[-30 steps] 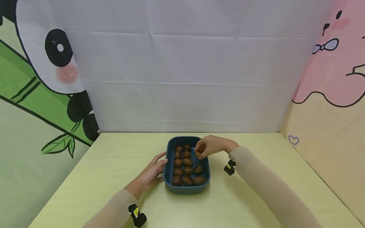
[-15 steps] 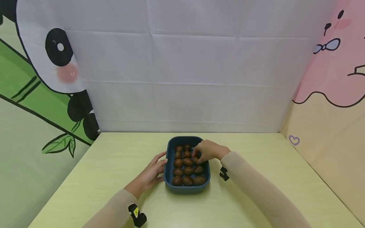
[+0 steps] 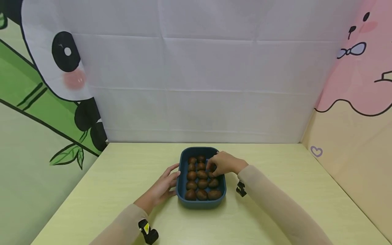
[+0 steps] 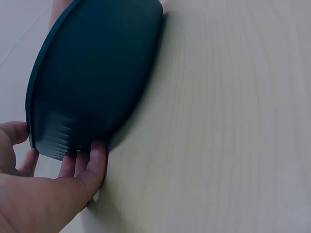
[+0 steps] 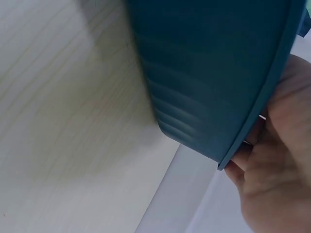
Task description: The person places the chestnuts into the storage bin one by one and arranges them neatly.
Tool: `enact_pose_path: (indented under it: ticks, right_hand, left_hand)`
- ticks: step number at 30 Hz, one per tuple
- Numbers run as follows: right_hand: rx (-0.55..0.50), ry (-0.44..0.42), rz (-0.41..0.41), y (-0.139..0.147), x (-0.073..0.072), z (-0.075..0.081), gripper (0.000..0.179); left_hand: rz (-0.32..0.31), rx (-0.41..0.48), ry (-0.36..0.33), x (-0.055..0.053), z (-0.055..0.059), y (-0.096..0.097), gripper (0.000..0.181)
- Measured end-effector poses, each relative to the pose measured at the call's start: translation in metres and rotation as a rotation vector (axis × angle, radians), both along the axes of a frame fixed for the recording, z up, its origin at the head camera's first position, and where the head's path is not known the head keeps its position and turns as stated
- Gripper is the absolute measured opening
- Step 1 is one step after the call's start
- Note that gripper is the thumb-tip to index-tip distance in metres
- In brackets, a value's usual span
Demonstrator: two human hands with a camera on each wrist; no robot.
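A dark blue plastic box [image 3: 201, 203] stands on the table with brown chestnuts [image 3: 202, 184] lying in rows inside it. My left hand [image 3: 163, 186] rests against the box's left wall, its fingers spread and nearly straight; in the left wrist view the fingertips [image 4: 98, 148] touch the outside of that wall. My right hand [image 3: 226, 163] reaches over the right rim. Thumb and fingers pinch a chestnut [image 3: 211, 174] low in the right-hand row, just behind another one, and mostly cover it. In the right wrist view the box wall [image 5: 204, 82] hides the fingertips.
The pale wooden table [image 3: 137, 160] extends around the box. A white backdrop [image 3: 205, 85] rises at its far edge. Side panels carry a panda drawing [image 3: 65, 51] on the left and a pink figure [image 3: 352, 81] on the right. Each sleeve bears a small black camera [image 3: 241, 189].
My right hand has moved down and slightly nearer, bringing the chestnut from above the right side into the right-hand row. The left hand and the box have stayed put.
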State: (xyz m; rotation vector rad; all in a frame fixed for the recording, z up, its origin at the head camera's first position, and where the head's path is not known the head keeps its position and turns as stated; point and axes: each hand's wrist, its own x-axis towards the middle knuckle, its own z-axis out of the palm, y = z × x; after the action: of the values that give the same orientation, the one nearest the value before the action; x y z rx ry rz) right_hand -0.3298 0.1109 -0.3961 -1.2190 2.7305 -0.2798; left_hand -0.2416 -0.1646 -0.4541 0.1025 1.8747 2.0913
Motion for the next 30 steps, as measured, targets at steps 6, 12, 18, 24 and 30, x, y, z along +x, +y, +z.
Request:
enact_pose_path:
  ticks: [6, 12, 18, 24, 30]
  right_hand:
    - [-0.057, -0.026, 0.022, 0.004, 0.001, -0.002, 0.023]
    - [-0.123, -0.068, 0.011, 0.009, 0.003, -0.001, 0.024]
    - [-0.201, -0.035, 0.061, 0.015, 0.007, 0.0, 0.022]
    - [-0.234, -0.013, 0.06, 0.026, 0.015, 0.001, 0.02]
    - [-0.257, 0.025, 0.029, 0.041, 0.024, 0.005, 0.021]
  left_hand:
    - [0.008, 0.001, -0.013, 0.0, 0.001, 0.001, 0.06]
    - [0.02, 0.007, -0.015, 0.0, 0.002, 0.002, 0.061]
    - [0.022, 0.017, -0.019, -0.001, 0.002, 0.001, 0.058]
    - [0.01, 0.023, 0.007, -0.003, 0.003, -0.003, 0.058]
    - [-0.006, -0.026, 0.021, -0.004, 0.007, -0.008, 0.057]
